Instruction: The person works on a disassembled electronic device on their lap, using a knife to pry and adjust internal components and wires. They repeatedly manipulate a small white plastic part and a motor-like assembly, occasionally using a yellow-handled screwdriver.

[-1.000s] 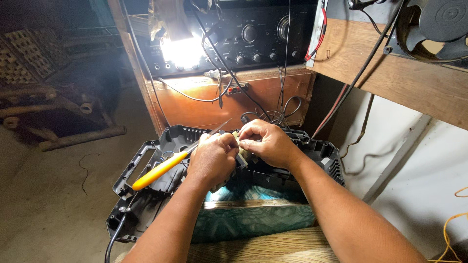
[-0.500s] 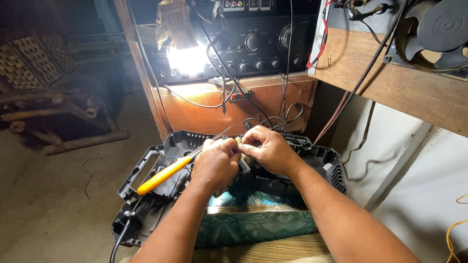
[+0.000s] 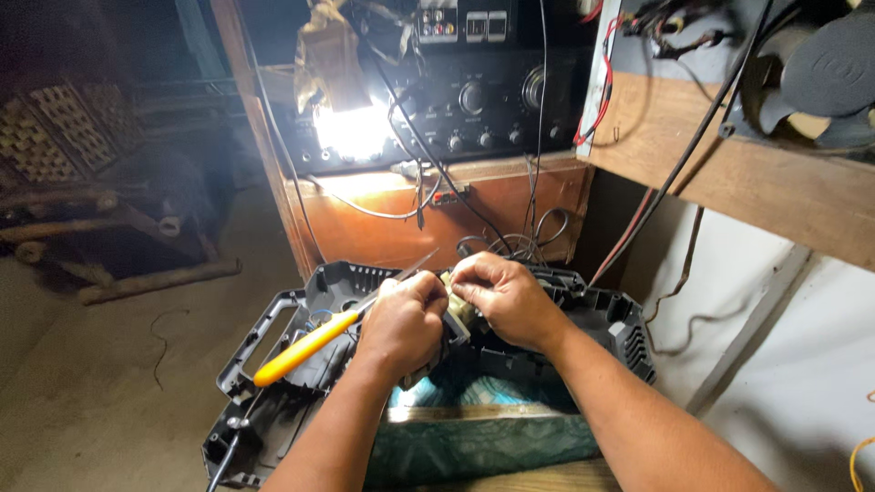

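Small part (image 3: 453, 308) pinched in both your hands (image 3: 456, 305), above a grey ribbed plastic casing (image 3: 602, 314); yellow-handled screwdriver (image 3: 305, 346) beside; dim, wood-panelled room.

Both hands, the left hand (image 3: 401, 319) and right hand (image 3: 506, 296), have drifted slightly lower and rightward.
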